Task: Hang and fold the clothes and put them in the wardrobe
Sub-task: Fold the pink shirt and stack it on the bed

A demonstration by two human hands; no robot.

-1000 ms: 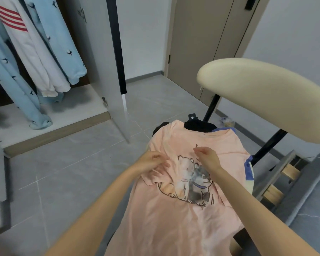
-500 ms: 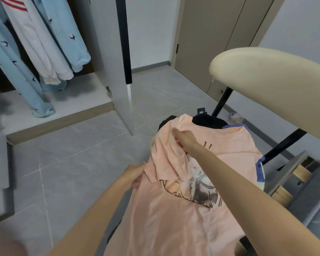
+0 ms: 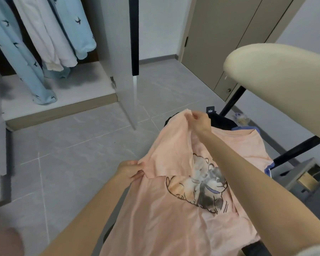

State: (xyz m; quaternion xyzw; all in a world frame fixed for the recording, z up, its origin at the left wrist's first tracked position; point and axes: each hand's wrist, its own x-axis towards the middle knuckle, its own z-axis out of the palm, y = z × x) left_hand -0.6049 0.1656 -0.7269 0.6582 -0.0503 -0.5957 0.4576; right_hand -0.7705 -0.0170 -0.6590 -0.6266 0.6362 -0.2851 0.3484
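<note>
The left hand (image 3: 131, 171) pinched the sleeve hem of the pink shirt (image 3: 155, 209), which lay spread over a pile (image 3: 222, 121) of clothes. The right hand (image 3: 200, 120) pinched its shoulder. Folding looked barely begun. Beyond, garments (image 3: 17, 52) already hung in the wardrobe (image 3: 72, 89).

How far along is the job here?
Done: light blue garments and a white garment hang in the wardrobe. In hand: left hand and right hand pinch the pink T-shirt, one side folded inward. Left: finishing it, plus the black garment and blue garment beneath.
</note>
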